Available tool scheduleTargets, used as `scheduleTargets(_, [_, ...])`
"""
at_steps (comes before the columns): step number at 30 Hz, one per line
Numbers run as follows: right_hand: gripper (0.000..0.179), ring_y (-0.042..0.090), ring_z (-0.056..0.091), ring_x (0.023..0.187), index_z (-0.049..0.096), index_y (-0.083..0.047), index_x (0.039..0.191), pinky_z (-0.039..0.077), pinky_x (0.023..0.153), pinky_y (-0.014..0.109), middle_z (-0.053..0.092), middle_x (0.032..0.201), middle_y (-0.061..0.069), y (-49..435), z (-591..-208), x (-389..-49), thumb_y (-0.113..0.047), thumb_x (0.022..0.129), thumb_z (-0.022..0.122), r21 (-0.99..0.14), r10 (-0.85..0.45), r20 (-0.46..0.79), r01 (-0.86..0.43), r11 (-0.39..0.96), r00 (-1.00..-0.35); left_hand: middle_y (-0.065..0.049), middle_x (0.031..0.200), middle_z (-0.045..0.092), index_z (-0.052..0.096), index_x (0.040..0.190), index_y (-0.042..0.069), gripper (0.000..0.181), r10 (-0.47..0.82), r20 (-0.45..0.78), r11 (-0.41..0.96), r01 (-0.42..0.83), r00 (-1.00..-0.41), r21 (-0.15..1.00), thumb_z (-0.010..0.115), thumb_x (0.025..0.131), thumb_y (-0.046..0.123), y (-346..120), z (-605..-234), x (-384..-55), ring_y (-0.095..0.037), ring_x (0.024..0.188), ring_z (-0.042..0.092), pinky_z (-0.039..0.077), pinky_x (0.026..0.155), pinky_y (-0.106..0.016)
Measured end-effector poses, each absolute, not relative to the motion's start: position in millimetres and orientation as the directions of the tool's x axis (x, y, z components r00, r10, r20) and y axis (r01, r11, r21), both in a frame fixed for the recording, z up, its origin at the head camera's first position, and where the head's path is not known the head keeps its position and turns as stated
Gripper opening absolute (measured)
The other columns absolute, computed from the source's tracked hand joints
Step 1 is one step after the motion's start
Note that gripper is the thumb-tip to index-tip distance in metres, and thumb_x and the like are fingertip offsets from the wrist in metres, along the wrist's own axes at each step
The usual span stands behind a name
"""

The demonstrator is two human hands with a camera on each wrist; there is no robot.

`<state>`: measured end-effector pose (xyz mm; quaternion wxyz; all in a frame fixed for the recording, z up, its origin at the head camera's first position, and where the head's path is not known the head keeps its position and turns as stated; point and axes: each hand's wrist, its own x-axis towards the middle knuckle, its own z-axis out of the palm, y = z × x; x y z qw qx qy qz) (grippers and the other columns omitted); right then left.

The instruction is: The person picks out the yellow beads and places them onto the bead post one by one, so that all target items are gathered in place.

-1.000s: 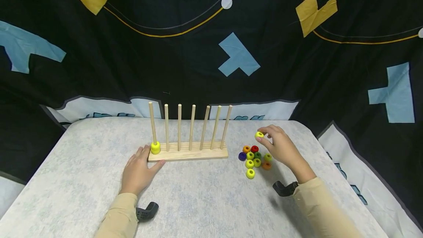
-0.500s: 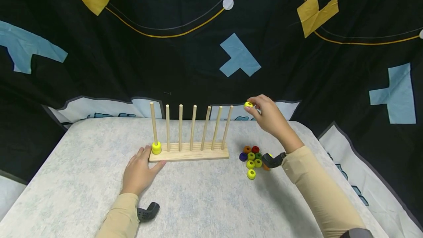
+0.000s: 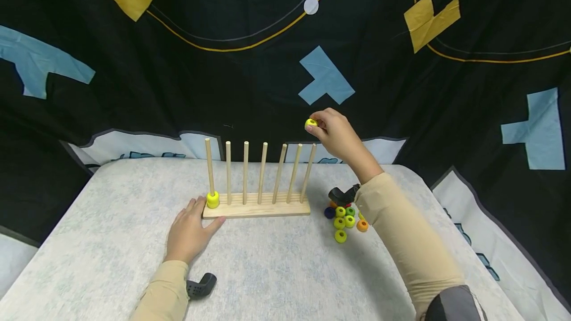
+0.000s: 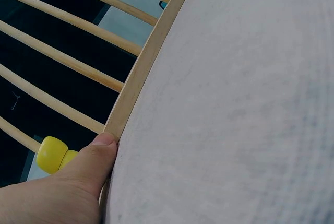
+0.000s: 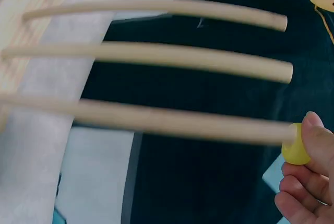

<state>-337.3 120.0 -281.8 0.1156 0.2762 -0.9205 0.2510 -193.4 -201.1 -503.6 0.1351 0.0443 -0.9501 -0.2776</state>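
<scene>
My right hand pinches a yellow bead between thumb and fingers, raised above the rightmost pegs. In the right wrist view the yellow bead overlaps the tip of the nearest peg. Below stands a wooden peg rack with several upright pegs. Its leftmost peg carries yellow beads stacked at the bottom. My left hand holds the rack's left front corner, fingers at the end and thumb along the front edge.
Right of the rack lies a cluster of loose beads: yellow ones, a green one, an orange one and a dark blue one. My right forearm and its wrist camera partly cover the cluster. A dark patterned curtain hangs behind the table.
My right hand has lifted the yellow bead from beside the cluster, up and leftward toward the rack's right end. My left hand keeps its place on the rack.
</scene>
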Motion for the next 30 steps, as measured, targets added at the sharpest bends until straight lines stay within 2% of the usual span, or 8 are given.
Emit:
scheduleTargets(11, [0.037,0.017,0.056,0.098,0.065,-0.007,0.124,0.055,0.084,0.028,0.061,0.111,0.004,71,-278,-334,-0.032,0.097,0.064,-0.432,-0.492,0.368,-0.614,0.661,-0.789,-0.033,0.150,0.040,0.039,0.148,-0.006,0.085,-0.166,0.233,0.844,-0.016,-0.958,0.537,0.071,0.089,0.046,-200,-502,-193,-0.050,0.142,0.034,0.026,0.118,-0.063])
scheduleTargets(18, [0.037,0.013,0.056,0.098,0.066,-0.009,0.123,0.055,0.085,0.024,0.061,0.109,0.001,31,-273,-324,-0.034,0.096,0.066,-0.413,-0.544,0.387,-0.667,0.620,-0.745,-0.033,0.151,0.038,0.037,0.149,-0.005,0.087,-0.156,0.211,0.845,-0.019,-0.965,0.535,0.068,0.090,0.051,-199,-498,-192,-0.050,0.143,0.032,0.025,0.119,-0.063])
scheduleTargets(30, [0.040,0.010,0.053,0.104,0.064,-0.012,0.129,0.049,0.087,0.016,0.062,0.114,-0.003,-30,-273,-305,-0.037,0.097,0.064,-0.364,-0.660,0.303,-0.724,0.586,-0.687,-0.032,0.151,0.039,0.038,0.149,-0.003,0.086,-0.160,0.207,0.849,-0.028,-0.965,0.527,0.068,0.090,0.052,-199,-499,-194,-0.049,0.143,0.033,0.028,0.116,-0.064])
